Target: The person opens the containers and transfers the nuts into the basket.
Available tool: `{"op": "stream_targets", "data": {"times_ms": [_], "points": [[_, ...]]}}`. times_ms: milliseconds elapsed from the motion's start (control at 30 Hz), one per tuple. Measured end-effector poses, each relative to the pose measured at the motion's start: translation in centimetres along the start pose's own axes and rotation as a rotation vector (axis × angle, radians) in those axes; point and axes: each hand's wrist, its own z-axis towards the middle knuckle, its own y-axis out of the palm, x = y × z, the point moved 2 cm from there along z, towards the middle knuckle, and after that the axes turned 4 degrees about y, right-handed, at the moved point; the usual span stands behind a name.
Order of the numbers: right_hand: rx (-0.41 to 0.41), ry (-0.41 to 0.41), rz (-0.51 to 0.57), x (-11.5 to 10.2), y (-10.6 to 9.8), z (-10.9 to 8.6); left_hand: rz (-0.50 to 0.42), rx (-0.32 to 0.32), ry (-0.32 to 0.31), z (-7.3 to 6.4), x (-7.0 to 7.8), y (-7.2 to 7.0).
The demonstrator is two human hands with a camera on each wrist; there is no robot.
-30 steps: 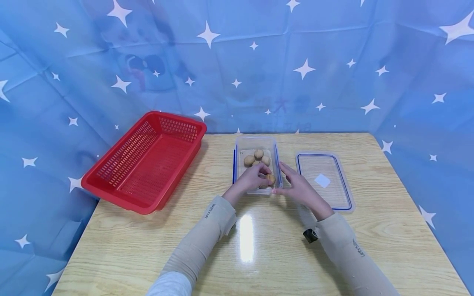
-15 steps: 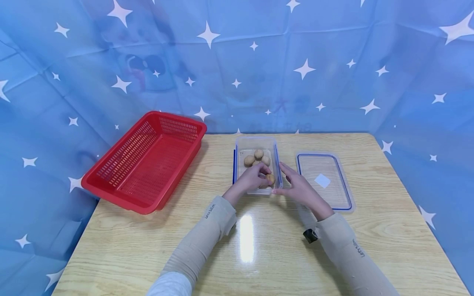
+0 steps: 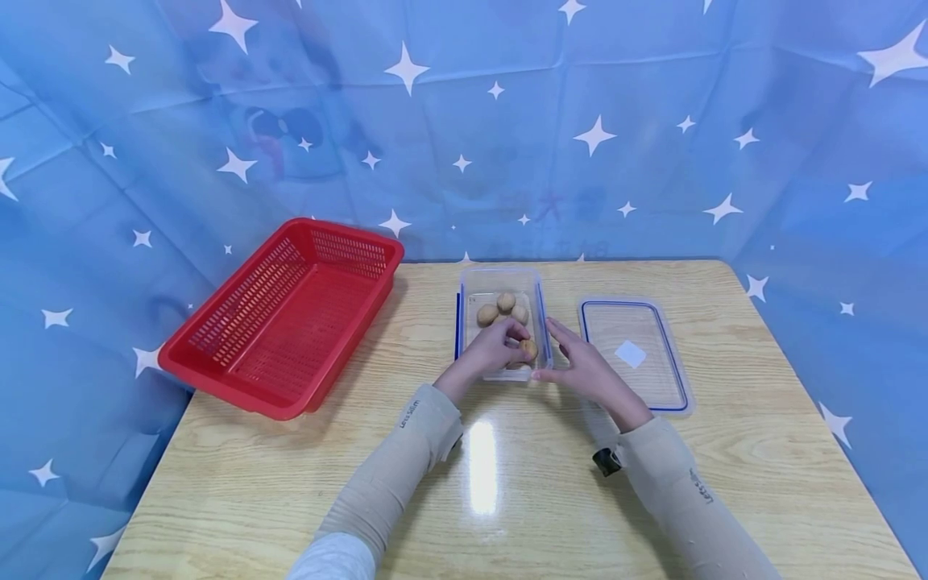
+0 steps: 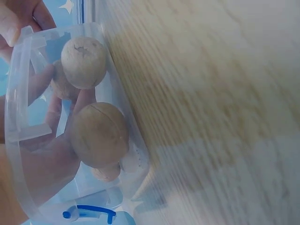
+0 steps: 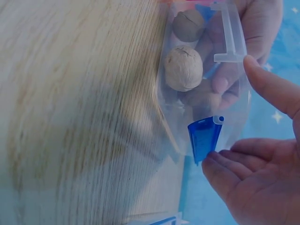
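A clear plastic food container [image 3: 500, 280] with blue side latches stands on the table, several walnuts [image 3: 487, 314] inside it. My left hand [image 3: 493, 348] reaches in over its front wall and pinches a walnut [image 3: 528, 350] between thumb and fingers, low near the front right corner. Against the container's right side rests my right hand [image 3: 589, 372], its thumb at the front rim and its fingers along the side. In the right wrist view, those fingertips touch the blue latch [image 5: 204, 137]. Through the clear wall in the left wrist view, more walnuts [image 4: 84, 62] show near the left fingers.
On the left of the table stands a large red plastic basket [image 3: 300, 338] with slotted walls. The container's lid [image 3: 632, 383], clear with a blue seal and a white label, lies flat to the right. A blue star-patterned curtain [image 3: 464, 121] hangs behind the table.
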Motion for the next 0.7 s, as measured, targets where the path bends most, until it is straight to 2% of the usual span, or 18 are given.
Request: {"op": "stream_targets", "data": {"times_ms": [233,400,700], "points": [[0.004,-0.004,0.019,-0.08,-0.02,-0.09,-0.049,0.001,0.012,0.0,-0.1,-0.21],[0.004,0.008,0.025,-0.23,-0.08,-0.28,-0.078,0.012,0.001,-0.14,0.16,-0.45],[0.022,0.004,0.056,-0.12,0.02,-0.34,-0.106,0.04,0.023,-0.26,0.67,-0.8]]}}
